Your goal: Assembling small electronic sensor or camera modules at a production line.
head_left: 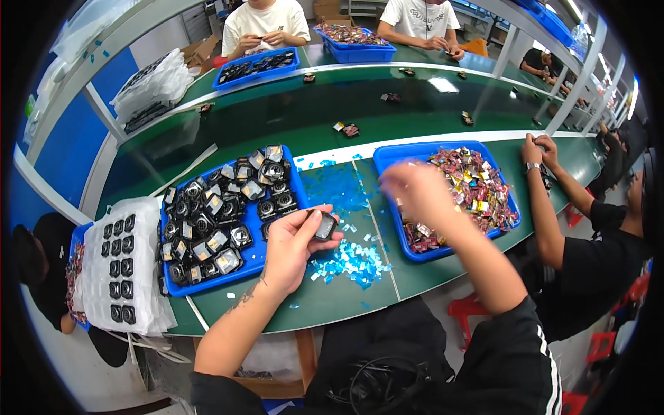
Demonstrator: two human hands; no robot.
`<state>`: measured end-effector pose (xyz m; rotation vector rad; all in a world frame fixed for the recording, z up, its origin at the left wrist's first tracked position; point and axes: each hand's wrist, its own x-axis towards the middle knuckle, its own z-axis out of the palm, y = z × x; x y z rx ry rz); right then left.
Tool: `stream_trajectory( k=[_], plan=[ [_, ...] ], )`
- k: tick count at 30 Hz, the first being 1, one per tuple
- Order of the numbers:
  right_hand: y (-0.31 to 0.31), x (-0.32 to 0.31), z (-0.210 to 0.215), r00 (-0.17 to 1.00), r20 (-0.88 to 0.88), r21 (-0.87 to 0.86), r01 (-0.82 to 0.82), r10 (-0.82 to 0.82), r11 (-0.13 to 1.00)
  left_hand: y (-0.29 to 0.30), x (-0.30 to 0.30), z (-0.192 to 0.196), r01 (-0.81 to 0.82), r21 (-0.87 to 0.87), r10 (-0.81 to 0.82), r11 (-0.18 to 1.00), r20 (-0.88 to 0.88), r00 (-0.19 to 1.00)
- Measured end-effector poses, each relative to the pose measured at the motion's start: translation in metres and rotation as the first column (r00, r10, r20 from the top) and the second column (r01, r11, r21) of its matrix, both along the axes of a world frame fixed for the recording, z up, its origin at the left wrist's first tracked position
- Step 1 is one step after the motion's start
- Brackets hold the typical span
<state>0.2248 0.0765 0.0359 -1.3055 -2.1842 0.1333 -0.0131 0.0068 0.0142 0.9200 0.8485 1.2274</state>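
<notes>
Your left hand (294,249) is grasping a black housing (325,226) between thumb and fingers, so that piece is looking unfinished. Your right hand (418,194), blurred, is hovering over the blue tray (418,256) of small reddish parts (477,187); I cannot tell whether it is holding anything. Blue scraps (356,265) are lying between your hands, suggesting many pieces are already done. Plenty of parts are seemingly remaining beneath your right hand.
</notes>
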Motion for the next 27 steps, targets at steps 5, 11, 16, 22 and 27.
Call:
stream_trajectory(
  k=[5, 11, 16, 22, 27],
  plan=[
    [0.067, 0.075, -0.001, 0.925, 0.363, -0.1, -0.082, 0.113, 0.992, 0.003, -0.001, 0.004, 0.044, 0.031, -0.04, 0.999, -0.115, 0.993],
    [0.064, 0.06, 0.007, 0.947, 0.244, -0.206, -0.158, 0.207, 0.966, 0.004, -0.008, 0.003, 0.062, 0.015, -0.061, 0.998, -0.075, 0.995],
    [0.029, 0.043, 0.01, 0.959, -0.272, -0.223, 0.025, -0.086, 0.975, 0.0, -0.002, -0.001, 0.106, 0.223, -0.042, 0.969, -0.273, 0.961],
    [-0.005, 0.011, 0.004, 0.9, -0.436, -0.04, -0.013, -0.006, 0.999, 0.0, -0.001, -0.006, 0.13, 0.329, 0.034, 0.935, -0.45, 0.892],
    [0.005, 0.027, 0.0, 0.837, -0.523, -0.129, 0.112, -0.164, 0.985, -0.001, 0.002, -0.008, 0.125, 0.355, 0.075, 0.927, -0.5, 0.863]
  ],
)
